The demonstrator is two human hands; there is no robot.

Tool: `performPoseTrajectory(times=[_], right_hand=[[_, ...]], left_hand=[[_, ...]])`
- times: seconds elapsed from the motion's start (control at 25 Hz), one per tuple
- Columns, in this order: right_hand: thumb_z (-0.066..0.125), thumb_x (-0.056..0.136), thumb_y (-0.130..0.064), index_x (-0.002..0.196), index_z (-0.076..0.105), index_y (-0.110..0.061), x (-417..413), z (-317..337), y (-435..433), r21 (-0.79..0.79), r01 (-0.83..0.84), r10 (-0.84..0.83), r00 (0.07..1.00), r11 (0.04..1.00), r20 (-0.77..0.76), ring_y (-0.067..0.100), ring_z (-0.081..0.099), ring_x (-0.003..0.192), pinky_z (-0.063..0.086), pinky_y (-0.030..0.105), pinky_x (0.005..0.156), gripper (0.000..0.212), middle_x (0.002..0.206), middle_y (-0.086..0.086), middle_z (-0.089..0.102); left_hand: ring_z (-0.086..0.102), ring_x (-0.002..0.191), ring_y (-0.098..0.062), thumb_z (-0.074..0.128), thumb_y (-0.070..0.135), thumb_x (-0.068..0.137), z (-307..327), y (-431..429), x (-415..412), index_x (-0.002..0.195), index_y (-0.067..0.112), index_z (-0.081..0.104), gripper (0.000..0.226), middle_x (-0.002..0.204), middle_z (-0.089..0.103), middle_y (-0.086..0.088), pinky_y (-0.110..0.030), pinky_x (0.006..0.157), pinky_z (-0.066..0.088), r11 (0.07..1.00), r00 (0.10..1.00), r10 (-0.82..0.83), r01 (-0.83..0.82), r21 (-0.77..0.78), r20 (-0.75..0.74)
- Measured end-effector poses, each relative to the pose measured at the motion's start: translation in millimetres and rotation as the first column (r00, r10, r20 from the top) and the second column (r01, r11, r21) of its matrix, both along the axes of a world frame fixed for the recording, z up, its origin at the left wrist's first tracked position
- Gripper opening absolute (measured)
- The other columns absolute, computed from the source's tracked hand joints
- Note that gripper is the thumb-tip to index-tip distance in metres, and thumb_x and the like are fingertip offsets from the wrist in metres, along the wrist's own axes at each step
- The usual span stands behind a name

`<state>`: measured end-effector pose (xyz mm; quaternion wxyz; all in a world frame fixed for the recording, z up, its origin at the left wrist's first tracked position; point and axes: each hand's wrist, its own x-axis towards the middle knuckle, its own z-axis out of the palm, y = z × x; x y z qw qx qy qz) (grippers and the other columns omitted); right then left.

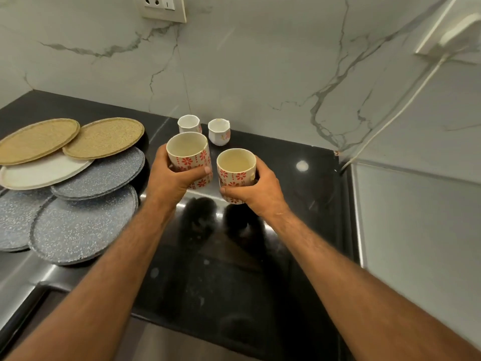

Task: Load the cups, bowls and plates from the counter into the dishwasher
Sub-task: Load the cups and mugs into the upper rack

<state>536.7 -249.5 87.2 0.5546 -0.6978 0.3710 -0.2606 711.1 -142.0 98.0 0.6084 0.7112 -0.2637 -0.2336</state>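
The left hand grips one red-flowered cup, the right hand another, over the black surface. Two small white cups stand behind; overlapping plates lie left.

Black counter; overlapping plates, two white cups

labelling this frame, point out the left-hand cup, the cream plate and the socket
left-hand cup [188,158]: head view, on its flowered side wall
cream plate [44,173]: head view, on its bare face
socket [162,7]: head view, on its front plate
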Motion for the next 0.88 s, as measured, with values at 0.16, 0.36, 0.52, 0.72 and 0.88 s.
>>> performPoseTrajectory(times=[0.16,0.36,0.52,0.72,0.88], right_hand=[[0.093,0.061,-0.031,0.134,0.049,-0.035,-84,26,42,0.009,-0.030,0.029,0.993,1.000,0.118,0.014,0.064,0.111,0.062,0.040,0.086,0.086,0.120,-0.011,0.063],[0.086,0.066,-0.040,0.146,0.031,-0.038,-199,35,95,0.014,-0.012,0.010,0.988,1.000,0.157,0.015,0.063,0.112,0.061,0.034,0.085,0.097,0.125,-0.010,0.057],[0.084,0.068,-0.044,0.151,0.028,-0.031,-286,36,134,0.013,0.036,-0.038,0.991,0.999,0.126,0.014,0.062,0.114,0.060,0.034,0.089,0.100,0.128,-0.010,0.056],[0.093,0.061,-0.044,0.151,0.029,-0.034,-410,26,189,0.101,0.130,-0.142,0.983,0.986,0.118,0.016,0.070,0.106,0.062,0.040,0.085,0.111,0.124,-0.004,0.065],[0.091,0.072,-0.025,0.135,0.052,-0.028,-489,6,237,0.212,0.207,-0.238,0.962,0.955,0.136,0.017,0.072,0.102,0.063,0.043,0.077,0.074,0.113,-0.003,0.072]], left_hand=[[0.067,0.114,-0.017,0.096,0.025,0.063,31,32,-82,0.137,0.029,0.048,0.088,0.125,0.065,0.002,-0.044,0.090,0.060,0.989,0.992,-0.122,0.119,-0.090,-0.031],[0.069,0.111,-0.019,0.093,0.035,0.060,45,74,-193,0.135,0.034,0.048,0.087,0.123,0.065,-0.002,-0.044,0.086,0.062,0.965,0.968,-0.236,0.224,-0.135,-0.081],[0.070,0.111,-0.024,0.091,0.041,0.060,42,110,-278,0.138,0.028,0.046,0.091,0.123,0.066,-0.005,-0.044,0.085,0.062,0.938,0.937,-0.336,0.323,-0.125,-0.096],[0.067,0.118,-0.035,0.088,0.031,0.072,12,160,-381,0.145,0.020,0.042,0.087,0.131,0.064,-0.017,-0.060,0.095,0.055,0.895,0.872,-0.444,0.425,-0.134,-0.205],[0.066,0.119,-0.032,0.087,0.033,0.067,-16,202,-447,0.145,0.021,0.044,0.090,0.130,0.065,-0.014,-0.055,0.096,0.056,0.876,0.837,-0.479,0.477,-0.078,-0.263]])
